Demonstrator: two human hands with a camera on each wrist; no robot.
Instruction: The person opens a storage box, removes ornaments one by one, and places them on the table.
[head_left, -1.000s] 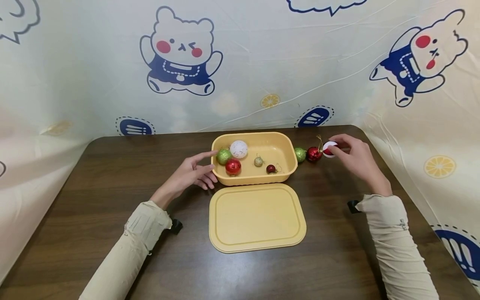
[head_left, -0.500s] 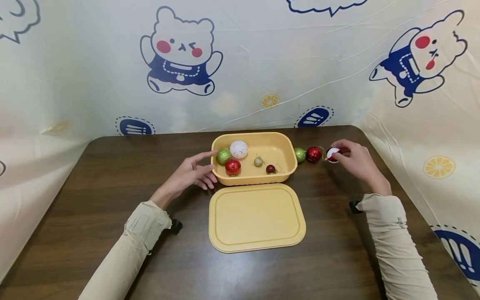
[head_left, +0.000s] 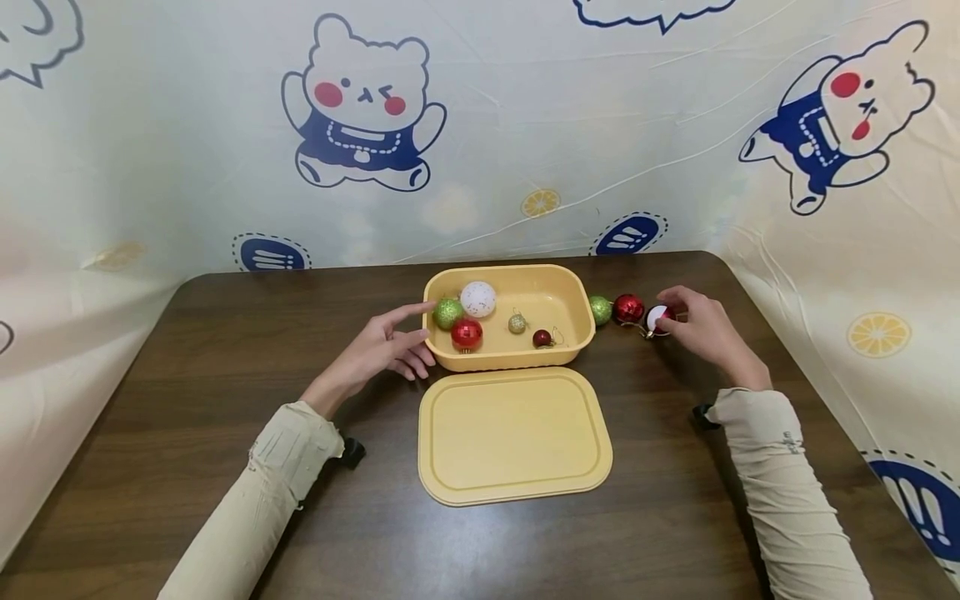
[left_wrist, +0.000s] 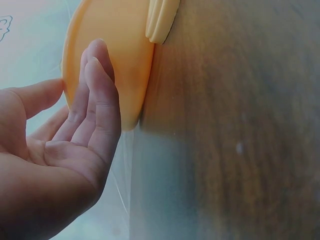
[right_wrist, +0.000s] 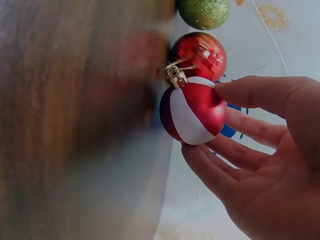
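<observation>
Three balls form a row at the right end of a yellow box (head_left: 502,360): a green glitter ball (head_left: 600,310) nearest it, a red faceted ball (head_left: 627,308) next, and a red-and-white ball (right_wrist: 191,112) outermost. The right grip (head_left: 701,327) is clamped on the outermost ball, thumb and fingertips on opposite sides; the left grip (head_left: 378,346) has its digits apart and relaxed, touching the box at its left end. The step in hand is judged to be the setting or turning of the red-and-white ball beside its neighbour; whether it bears on the desk (head_left: 150,417) cannot be told. The next move, on this reading, calls for a steady hold and a gentle release, since a round body may roll. Inside the box, a lime ball (head_left: 448,313), a white speckled ball (head_left: 477,298) and a bright red ball (head_left: 467,334) cluster at the left, with a small gold ball (head_left: 517,323) and a small dark-red ball (head_left: 542,337) farther right. A yellow lid (head_left: 515,437) lies flat on the near side. The desk is dark, wood-grained and rounded at its far corners; pale cloth (head_left: 495,83) printed with cartoon bears (head_left: 363,154) encloses it behind and at both sides
</observation>
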